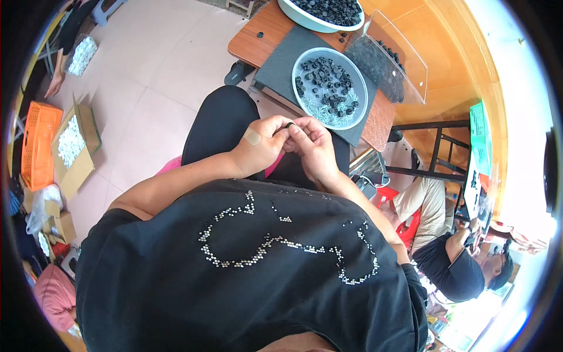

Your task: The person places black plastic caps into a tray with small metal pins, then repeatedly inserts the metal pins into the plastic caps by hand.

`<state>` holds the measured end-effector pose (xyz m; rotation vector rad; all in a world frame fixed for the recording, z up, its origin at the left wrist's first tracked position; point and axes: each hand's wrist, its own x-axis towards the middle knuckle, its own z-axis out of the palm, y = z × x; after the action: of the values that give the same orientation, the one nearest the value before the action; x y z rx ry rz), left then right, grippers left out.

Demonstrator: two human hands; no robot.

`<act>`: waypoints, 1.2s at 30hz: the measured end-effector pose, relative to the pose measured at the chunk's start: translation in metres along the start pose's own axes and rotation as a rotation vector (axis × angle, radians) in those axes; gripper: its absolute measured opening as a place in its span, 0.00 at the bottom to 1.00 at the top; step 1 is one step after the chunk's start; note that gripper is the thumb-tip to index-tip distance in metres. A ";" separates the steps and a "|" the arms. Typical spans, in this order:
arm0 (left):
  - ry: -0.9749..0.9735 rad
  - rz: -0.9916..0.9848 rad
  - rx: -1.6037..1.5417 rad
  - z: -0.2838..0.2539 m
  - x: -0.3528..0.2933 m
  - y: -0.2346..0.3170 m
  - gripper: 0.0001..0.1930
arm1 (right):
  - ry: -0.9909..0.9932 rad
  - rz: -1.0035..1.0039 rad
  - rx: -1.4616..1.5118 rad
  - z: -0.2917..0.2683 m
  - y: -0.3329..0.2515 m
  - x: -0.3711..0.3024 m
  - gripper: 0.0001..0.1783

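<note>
- Above the lap, the left hand (261, 141) and the right hand (315, 146) meet, fingers bent and pinching a small black piece (289, 125) between them; its shape is mostly hidden.
- On the back of the left hand sits a tan adhesive patch (252, 136).
- Just beyond the hands, slightly right, stands a round grey basin (360, 88), with black parts (328, 73) scattered in it and small clear pieces (316, 109) gathered toward its near side.
- Under this basin lies a dark mat (278, 66), on the brown worktop (249, 44).
- Farther off, a larger pale basin (316, 25) is heaped with more black parts; right of the grey basin stands a transparent panel (417, 67).
- Far left, on the floor (152, 58), an orange crate (40, 141) stands beside an open carton (87, 135) of white pieces (71, 144).
- Well to the right, another person (451, 261) sits.
</note>
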<state>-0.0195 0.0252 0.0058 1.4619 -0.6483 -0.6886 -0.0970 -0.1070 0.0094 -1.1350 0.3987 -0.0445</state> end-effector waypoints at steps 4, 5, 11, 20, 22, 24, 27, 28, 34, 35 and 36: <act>-0.020 0.031 0.124 0.000 0.002 -0.006 0.08 | -0.033 0.021 0.002 -0.007 0.006 0.003 0.09; -0.011 0.112 0.216 0.000 0.002 -0.010 0.08 | -0.031 0.018 0.012 -0.006 0.006 0.002 0.09; -0.176 -0.423 -0.135 -0.003 0.009 -0.005 0.10 | -0.021 0.078 -0.018 -0.011 0.022 0.001 0.11; -0.175 -0.429 -0.372 0.010 0.006 0.017 0.14 | -0.055 -0.095 -0.206 -0.023 0.023 0.002 0.11; -0.170 -0.430 -0.343 0.016 0.006 0.029 0.14 | -0.059 -0.138 -0.235 -0.026 0.022 0.001 0.11; -0.131 -0.466 -0.374 0.023 0.007 0.041 0.13 | -0.062 -0.180 -0.266 -0.031 0.022 0.000 0.11; -0.128 -0.368 -0.319 0.033 0.008 0.048 0.14 | -0.102 -0.321 -0.180 -0.037 0.018 -0.003 0.14; -0.121 -0.369 -0.312 0.035 0.008 0.048 0.14 | -0.109 -0.324 -0.174 -0.035 0.014 -0.006 0.14; -0.167 -0.170 -0.216 0.040 0.013 0.064 0.18 | 0.148 -0.856 -0.695 -0.041 -0.019 -0.017 0.25; -0.166 -0.166 -0.213 0.041 0.012 0.066 0.18 | 0.146 -0.861 -0.693 -0.042 -0.022 -0.017 0.25; -0.162 -0.182 -0.221 0.041 0.011 0.068 0.19 | 0.179 -0.959 -0.793 -0.044 -0.024 -0.017 0.25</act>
<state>-0.0417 -0.0111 0.0742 1.2777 -0.5471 -0.9969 -0.1230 -0.1515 0.0197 -2.0329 -0.0269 -0.8969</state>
